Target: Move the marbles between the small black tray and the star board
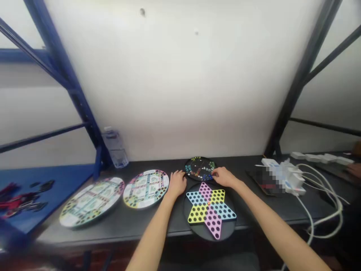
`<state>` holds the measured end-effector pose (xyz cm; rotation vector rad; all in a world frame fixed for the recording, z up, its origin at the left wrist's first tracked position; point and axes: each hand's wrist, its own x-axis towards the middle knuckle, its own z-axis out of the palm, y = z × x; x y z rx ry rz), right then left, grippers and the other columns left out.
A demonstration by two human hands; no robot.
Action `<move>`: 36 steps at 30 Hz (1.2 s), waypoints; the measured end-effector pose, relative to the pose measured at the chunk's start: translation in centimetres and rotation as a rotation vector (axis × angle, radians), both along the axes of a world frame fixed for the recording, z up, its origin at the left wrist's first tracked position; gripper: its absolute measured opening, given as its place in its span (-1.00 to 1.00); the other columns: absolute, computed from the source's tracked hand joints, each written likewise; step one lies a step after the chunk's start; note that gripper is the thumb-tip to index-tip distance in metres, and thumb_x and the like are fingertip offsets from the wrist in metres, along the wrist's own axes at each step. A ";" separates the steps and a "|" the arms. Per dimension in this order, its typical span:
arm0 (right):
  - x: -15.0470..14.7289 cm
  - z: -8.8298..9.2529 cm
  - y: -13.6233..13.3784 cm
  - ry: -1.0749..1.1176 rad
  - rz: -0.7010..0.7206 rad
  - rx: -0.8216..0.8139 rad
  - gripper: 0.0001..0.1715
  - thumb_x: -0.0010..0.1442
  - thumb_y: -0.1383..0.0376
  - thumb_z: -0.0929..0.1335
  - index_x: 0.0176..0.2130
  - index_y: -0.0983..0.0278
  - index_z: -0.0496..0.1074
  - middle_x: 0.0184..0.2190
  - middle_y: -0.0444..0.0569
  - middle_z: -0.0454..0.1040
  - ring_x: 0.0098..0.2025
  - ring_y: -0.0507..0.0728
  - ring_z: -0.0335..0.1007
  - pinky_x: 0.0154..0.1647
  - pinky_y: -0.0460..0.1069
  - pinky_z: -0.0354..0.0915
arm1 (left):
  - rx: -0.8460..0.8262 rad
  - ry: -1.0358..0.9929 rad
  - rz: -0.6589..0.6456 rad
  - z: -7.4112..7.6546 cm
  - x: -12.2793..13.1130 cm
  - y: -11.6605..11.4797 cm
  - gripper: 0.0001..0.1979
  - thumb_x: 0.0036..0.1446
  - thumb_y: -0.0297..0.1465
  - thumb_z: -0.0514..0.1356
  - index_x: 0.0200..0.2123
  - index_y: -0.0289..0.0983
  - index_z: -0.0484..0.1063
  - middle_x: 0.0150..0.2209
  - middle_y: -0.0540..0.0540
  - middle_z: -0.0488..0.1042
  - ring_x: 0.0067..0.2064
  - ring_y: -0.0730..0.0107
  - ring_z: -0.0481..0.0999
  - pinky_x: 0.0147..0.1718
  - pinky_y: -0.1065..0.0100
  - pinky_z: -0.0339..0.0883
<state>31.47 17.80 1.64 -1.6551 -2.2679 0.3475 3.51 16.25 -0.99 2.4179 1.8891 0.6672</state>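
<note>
Flanking tray (201, 165), hands (221, 176) curl loosely, grip unclear; star board's (211, 209) pink axis points away.

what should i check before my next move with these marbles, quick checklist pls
1. Right hand at the blue marbles: ok, fingertips at the near right of the round black tray.
2. Marble gripped: cannot tell, fingertips too small and blurred.
3. Left hand near the tray: ok, by its left edge; contact unclear.
4. Star-shaped checkers board within reach: ok, in front of the tray, between the forearms.
5. Board filled: not ok, only one orange marble shows, near the centre.
</note>
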 end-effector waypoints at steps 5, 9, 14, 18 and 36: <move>0.2 -0.5 0.9 0.085 0.052 -0.001 -0.74 0.14 0.33 0.36 -0.20 0.25 0.63 -0.44 -0.05 0.56 -0.37 0.08 0.45 -0.30 -0.09 0.25 | -0.017 -0.004 0.008 -0.1 0.0 0.1 -0.63 0.26 -0.45 0.03 0.06 -0.23 0.47 0.19 -0.19 0.41 0.27 0.09 0.27 0.26 0.02 -0.01; 0.3 -0.9 1.4 0.118 0.072 -0.005 -0.82 0.11 0.35 0.37 -0.29 0.28 0.59 -0.47 -0.07 0.54 -0.40 0.07 0.43 -0.32 -0.10 0.24 | -0.017 -0.004 0.002 0.0 0.0 0.0 -0.63 0.26 -0.44 0.02 0.06 -0.24 0.46 0.19 -0.20 0.41 0.27 0.08 0.26 0.27 0.00 -0.02; 0.6 -1.4 1.6 0.430 -0.048 -0.045 -0.89 0.10 0.28 0.41 -0.37 0.30 0.50 -0.58 -0.12 0.46 -0.50 0.05 0.37 -0.39 -0.09 0.25 | -0.009 -0.003 0.001 -0.1 -0.1 0.0 -0.64 0.26 -0.44 0.02 0.05 -0.25 0.47 0.17 -0.21 0.42 0.26 0.08 0.28 0.27 0.02 -0.01; 1.2 -2.0 1.3 1.273 -0.242 -0.163 -0.77 0.09 0.18 0.44 -0.35 0.29 0.42 -0.59 -0.13 0.41 -0.61 0.02 0.25 -0.56 -0.09 0.23 | -0.006 -0.004 0.004 -0.1 -0.1 0.0 -0.64 0.26 -0.43 0.02 0.05 -0.25 0.48 0.18 -0.21 0.42 0.27 0.08 0.27 0.27 0.02 -0.01; 0.2 -0.9 2.3 0.445 -0.172 -0.009 -0.74 0.00 0.14 0.48 -0.51 0.28 0.49 -0.57 -0.08 0.46 -0.46 0.06 0.39 -0.46 -0.11 0.22 | -0.016 -0.008 0.006 0.0 0.0 0.1 -0.63 0.26 -0.43 0.02 0.07 -0.23 0.46 0.20 -0.20 0.40 0.28 0.08 0.26 0.28 -0.01 -0.03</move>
